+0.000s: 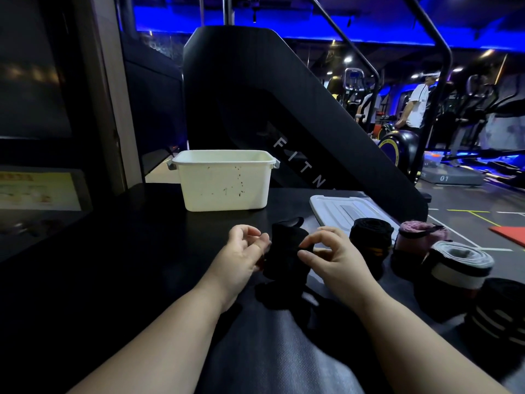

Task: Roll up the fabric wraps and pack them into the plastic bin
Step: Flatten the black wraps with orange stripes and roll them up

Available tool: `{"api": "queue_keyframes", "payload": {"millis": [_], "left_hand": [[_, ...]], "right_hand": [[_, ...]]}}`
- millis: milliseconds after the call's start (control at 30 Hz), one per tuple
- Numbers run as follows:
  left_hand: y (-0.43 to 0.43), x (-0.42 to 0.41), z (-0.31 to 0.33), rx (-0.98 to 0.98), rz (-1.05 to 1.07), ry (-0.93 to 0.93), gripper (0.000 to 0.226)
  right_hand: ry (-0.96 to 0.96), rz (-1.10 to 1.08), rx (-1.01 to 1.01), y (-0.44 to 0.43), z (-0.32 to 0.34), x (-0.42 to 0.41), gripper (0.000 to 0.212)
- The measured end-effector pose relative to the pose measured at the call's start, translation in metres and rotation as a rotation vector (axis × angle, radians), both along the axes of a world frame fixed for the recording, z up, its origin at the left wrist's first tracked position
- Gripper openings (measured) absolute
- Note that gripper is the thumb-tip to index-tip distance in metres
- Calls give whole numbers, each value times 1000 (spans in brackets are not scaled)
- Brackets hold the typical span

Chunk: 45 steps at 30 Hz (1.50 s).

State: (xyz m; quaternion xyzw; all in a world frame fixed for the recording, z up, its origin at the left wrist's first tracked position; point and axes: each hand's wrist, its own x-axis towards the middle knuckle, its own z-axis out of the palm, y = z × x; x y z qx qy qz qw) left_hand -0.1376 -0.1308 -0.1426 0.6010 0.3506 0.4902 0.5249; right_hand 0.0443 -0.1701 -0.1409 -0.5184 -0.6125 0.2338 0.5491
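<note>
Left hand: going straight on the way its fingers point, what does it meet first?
The black fabric wrap, just beyond the fingertips of the left hand; they may touch it. The right hand holds its other side.

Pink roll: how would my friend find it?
Start at the white bin on the dark table, then look right past the flat lid. The pink roll stands between a black roll and a grey roll, the only pink one.
</note>
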Motion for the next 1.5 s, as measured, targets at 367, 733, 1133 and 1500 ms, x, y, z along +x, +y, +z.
{"api": "queue_keyframes", "payload": {"millis": [367,733,1133,1500], "left_hand": [[2,-3,-3,56,-37,98,29],[-1,-5,-3,159,-45,214,25],[-4,-8,3,244,-36,198,19],[-11,-6,8,352,-24,261,15]], "right_hand": [[-101,-86,66,-5,2,-3,76],[-43,34,-89,-5,1,5,65],[-108,91,-121,-8,3,2,57],[-126,127,-175,-9,3,3,63]]}}
